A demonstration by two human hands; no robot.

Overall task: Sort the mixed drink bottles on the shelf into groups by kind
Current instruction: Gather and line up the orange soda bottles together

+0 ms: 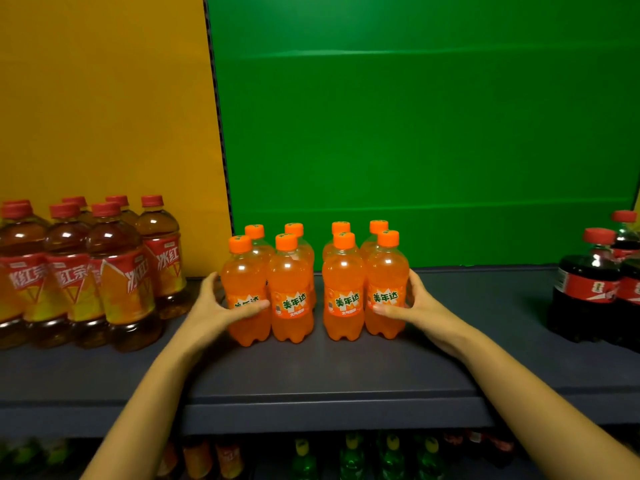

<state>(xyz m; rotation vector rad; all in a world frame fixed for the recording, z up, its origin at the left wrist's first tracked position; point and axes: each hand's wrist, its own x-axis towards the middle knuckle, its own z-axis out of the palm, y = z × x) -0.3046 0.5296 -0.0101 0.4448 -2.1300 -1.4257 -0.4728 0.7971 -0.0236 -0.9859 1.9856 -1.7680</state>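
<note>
At centre frame, on the dark shelf, the left hand and right hand each wrap thumb and fingers round the outermost orange soda bottles, seemingly to close the gap between the two clusters. Behind, tea bottles stand grouped at left and cola bottles at the right edge.

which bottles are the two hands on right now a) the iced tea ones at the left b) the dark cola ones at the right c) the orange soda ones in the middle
c: the left hand and right hand each grip an outer one of the orange soda bottles; the iced tea bottles and cola bottles stand apart, untouched.
</note>
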